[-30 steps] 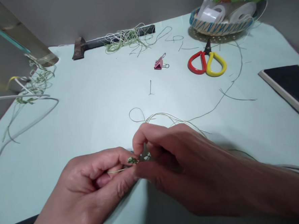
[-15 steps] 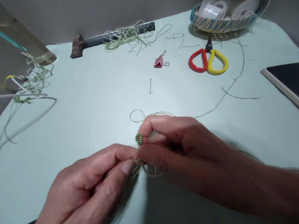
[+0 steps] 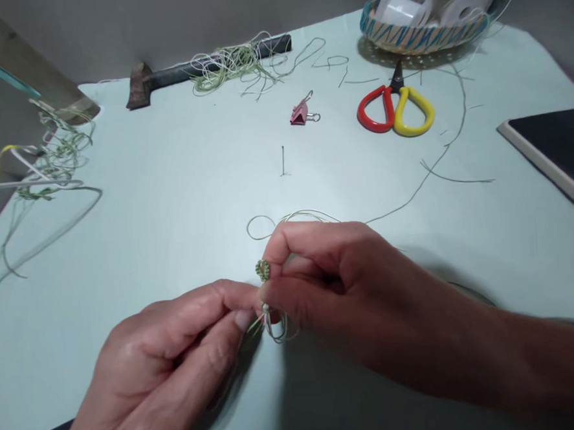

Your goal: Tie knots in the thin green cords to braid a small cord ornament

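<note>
A small knotted green cord loop [image 3: 263, 269] sticks up from between the thumb and forefinger of my right hand [image 3: 340, 283], which are pinched on the piece. Just below the pinch, thin green and pale cords [image 3: 275, 336] hang in a loose loop. My left hand [image 3: 188, 351] is closed, its thumb and forefinger pinching fine cord strands beside the right thumb tip. The fingertips of both hands almost touch. Part of the knotted piece is hidden behind the right thumb.
Behind lie a hammer [image 3: 171, 76] with tangled cord [image 3: 232, 66] over its handle, a pink binder clip [image 3: 300, 113], a pin [image 3: 283, 160] and red-and-yellow scissors [image 3: 397, 104]. A basket [image 3: 422, 38] holds tape rolls. At right rests a phone [image 3: 555, 146]; more cord [image 3: 64, 151] lies left.
Both hands keep their pinches. The loop of cords below the right thumb has shifted, and a pale knot shows there now. The whole view has moved slightly.
</note>
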The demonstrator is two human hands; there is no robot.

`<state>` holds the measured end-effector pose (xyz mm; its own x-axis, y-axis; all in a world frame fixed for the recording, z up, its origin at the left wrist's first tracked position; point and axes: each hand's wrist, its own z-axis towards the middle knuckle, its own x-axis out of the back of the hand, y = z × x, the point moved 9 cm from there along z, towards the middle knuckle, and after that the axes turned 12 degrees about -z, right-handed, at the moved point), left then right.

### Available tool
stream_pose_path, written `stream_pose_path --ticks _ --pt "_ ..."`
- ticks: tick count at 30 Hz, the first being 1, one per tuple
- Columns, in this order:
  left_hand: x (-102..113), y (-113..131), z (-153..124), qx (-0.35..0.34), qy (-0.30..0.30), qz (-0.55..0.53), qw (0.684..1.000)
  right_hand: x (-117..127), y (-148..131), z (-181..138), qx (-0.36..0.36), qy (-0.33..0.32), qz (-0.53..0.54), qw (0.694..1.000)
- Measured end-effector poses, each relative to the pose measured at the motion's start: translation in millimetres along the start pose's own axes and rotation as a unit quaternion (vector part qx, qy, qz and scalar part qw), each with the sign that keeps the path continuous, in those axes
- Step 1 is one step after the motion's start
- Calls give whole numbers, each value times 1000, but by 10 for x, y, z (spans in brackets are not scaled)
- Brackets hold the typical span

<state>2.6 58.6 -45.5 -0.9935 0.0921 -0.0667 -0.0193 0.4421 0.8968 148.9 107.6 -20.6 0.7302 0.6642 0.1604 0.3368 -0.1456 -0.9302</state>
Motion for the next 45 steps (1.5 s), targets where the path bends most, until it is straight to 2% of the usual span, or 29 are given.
stream_pose_path --ticks 3,6,9,11,14,16,18,20,23,25,29,35,38,39,41,43,45 --pt "-39 -122 19 72 -18 -1 997 -6 9 15 -10 -8 7 1000" --pt "-62 -109 15 115 12 -12 993 -13 11 30 -12 -16 18 1000" --pt "-56 -39 9 120 43 -5 992 2 -12 51 13 -12 15 1000" --pt "-79 -28 18 110 20 -13 994 31 -47 61 47 -2 -18 999" --pt "-86 -70 35 95 -28 -31 995 206 -151 25 112 89 -120 982" --pt "-65 -81 56 79 -39 -46 995 349 -279 -82 163 191 -213 944" --pt "-38 -65 83 64 -27 -73 995 369 -415 -218 220 250 -279 901" --pt "-38 -34 103 54 -13 -109 992 264 -470 -287 257 233 -297 889" --pt "-46 15 103 48 7 -142 989 93 -395 -269 239 188 -308 901" --pt "-45 40 89 45 15 -146 988 28 -329 -234 224 188 -313 903" --pt "-32 28 59 50 19 -149 987 -84 -311 -201 250 182 -303 901" --pt "-73 3 45 47 -4 -146 988 -48 -296 -263 198 201 -319 905" --pt "-68 10 55 49 5 -157 986 -60 -295 -224 221 170 -288 916" --pt "-65 17 62 48 9 -163 985 -29 -309 -223 228 180 -278 915" --pt "-75 38 82 44 6 -178 983 66 -380 -275 241 231 -283 899" --pt "-92 53 97 41 -1 -189 981 129 -489 -380 255 287 -321 866" --pt "-95 55 101 42 1 -191 981 54 -594 -450 294 278 -371 836"
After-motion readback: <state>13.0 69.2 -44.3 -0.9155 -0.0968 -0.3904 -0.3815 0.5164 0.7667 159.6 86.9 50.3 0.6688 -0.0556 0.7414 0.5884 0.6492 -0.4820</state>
